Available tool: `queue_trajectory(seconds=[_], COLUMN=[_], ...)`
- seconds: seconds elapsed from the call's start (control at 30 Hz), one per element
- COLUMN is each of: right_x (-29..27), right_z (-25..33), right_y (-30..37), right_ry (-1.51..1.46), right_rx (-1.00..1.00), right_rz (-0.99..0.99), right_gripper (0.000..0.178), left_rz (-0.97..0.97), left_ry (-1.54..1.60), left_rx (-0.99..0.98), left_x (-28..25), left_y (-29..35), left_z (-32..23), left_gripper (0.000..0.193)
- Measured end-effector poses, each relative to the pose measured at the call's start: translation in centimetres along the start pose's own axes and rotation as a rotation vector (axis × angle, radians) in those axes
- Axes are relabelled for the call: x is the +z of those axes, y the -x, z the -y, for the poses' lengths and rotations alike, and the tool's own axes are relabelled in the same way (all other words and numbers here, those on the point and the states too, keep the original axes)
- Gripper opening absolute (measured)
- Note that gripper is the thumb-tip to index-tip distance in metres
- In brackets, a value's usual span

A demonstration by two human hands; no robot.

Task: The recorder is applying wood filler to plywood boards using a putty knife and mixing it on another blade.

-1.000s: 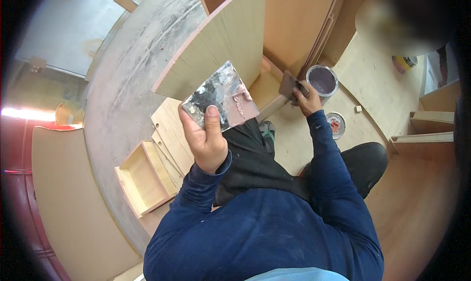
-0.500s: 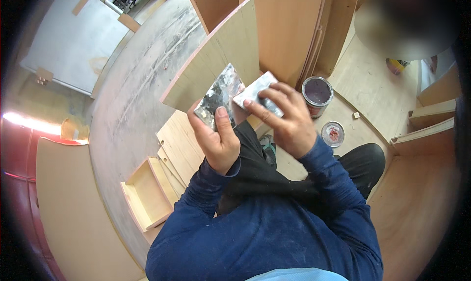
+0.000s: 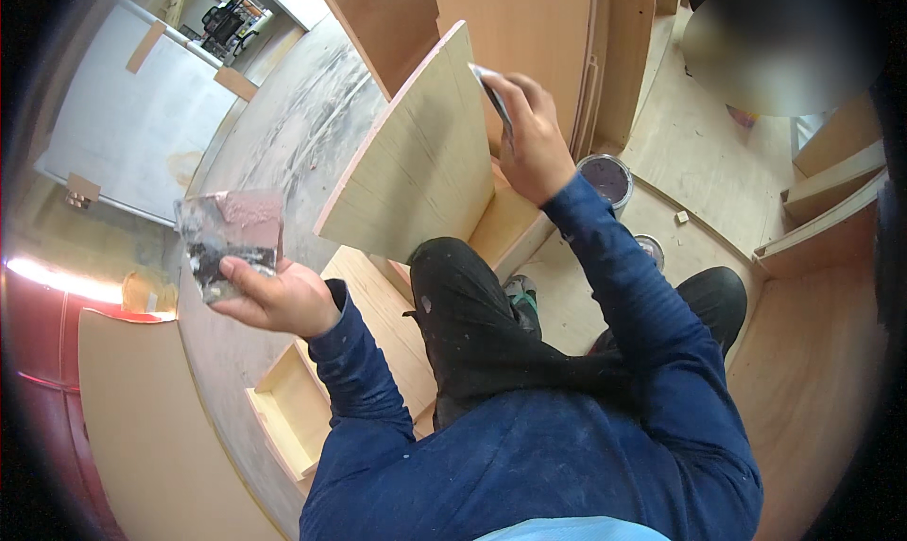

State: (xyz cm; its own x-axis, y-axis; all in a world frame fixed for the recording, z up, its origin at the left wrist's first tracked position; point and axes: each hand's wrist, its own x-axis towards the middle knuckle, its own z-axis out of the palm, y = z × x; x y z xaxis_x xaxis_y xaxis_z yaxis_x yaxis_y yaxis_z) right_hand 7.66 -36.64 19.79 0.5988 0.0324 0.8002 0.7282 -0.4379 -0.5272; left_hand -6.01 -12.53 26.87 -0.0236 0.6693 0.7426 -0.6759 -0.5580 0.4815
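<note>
Two hands hold flat tools, with a pale wooden panel (image 3: 408,158) between them in the upper middle of the frame. The left hand (image 3: 279,297), left of centre, grips a smeared square plate (image 3: 223,231), thumb over its near part; pinkish paste (image 3: 251,208) lies toward its far edge. The right hand (image 3: 539,154), above and right of centre, pinches a thin scraper (image 3: 495,99) between thumb and fingers. That blade is seen nearly edge-on, its long axis slanting from upper left down to lower right.

The panel lies to the left of the right hand, its pink-tinged long edge running from lower left to upper right. The right hand is the nearer one: its scraper sits just beside the panel's right side (whether it touches, I cannot tell), while the plate is well apart, off to the panel's left.

Right of centre, below the right hand, stands an open tin (image 3: 607,176) of dark purplish-grey filling, with a round lid (image 3: 652,249) partly hidden by the right sleeve (image 3: 619,267).
</note>
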Motion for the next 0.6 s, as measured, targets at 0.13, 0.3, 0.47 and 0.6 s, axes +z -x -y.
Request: queue_trajectory(seconds=[0.13, 0.3, 0.47, 0.6], right_x=[2.6, 4.9, 6.1, 7.3], right_z=[-1.4, -1.8, -2.1, -2.3], right_y=[-1.9, -2.5, -3.4, -4.1], right_ry=[0.144, 0.155, 0.112, 0.118], right_rx=[0.082, 0.142, 0.172, 0.146], right_rz=[-0.088, -0.175, -0.192, -0.300], right_gripper=[0.059, 0.060, 0.065, 0.054], left_rz=[-0.002, 0.154, 0.115, 0.222], left_ry=[-0.049, -0.105, 0.163, 0.129], left_rx=[-0.059, -0.137, -0.605, -0.831], left_x=[2.7, 2.6, 2.6, 2.2], left_y=[0.3, -0.3, -1.4, -0.2], left_z=[0.2, 1.4, 4.5, 6.6], left_gripper=[0.035, 0.043, 0.031, 0.031])
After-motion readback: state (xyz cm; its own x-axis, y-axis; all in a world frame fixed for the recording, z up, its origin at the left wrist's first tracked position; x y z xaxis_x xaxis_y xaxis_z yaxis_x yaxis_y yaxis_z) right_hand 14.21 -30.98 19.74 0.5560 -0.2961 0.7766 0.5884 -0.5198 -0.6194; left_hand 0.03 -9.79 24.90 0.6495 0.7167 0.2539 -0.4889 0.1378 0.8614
